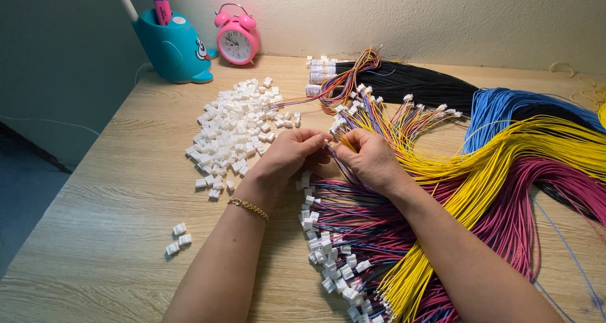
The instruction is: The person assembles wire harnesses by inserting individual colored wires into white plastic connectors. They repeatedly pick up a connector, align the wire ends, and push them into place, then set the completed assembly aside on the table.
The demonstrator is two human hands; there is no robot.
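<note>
Two hands (287,156) (372,159) pinching wires (338,147), pen (161,7) in cup (170,48)

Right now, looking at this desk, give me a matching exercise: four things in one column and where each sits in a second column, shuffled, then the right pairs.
Things:
1. pink alarm clock
2. teal pen holder
3. pile of loose white connectors
4. gold bracelet

Places:
A. on the left wrist
B. far left corner of the desk
C. against the back wall, right of the pen holder
D. on the desk, left of the hands

Pairs: 1-C, 2-B, 3-D, 4-A
</note>
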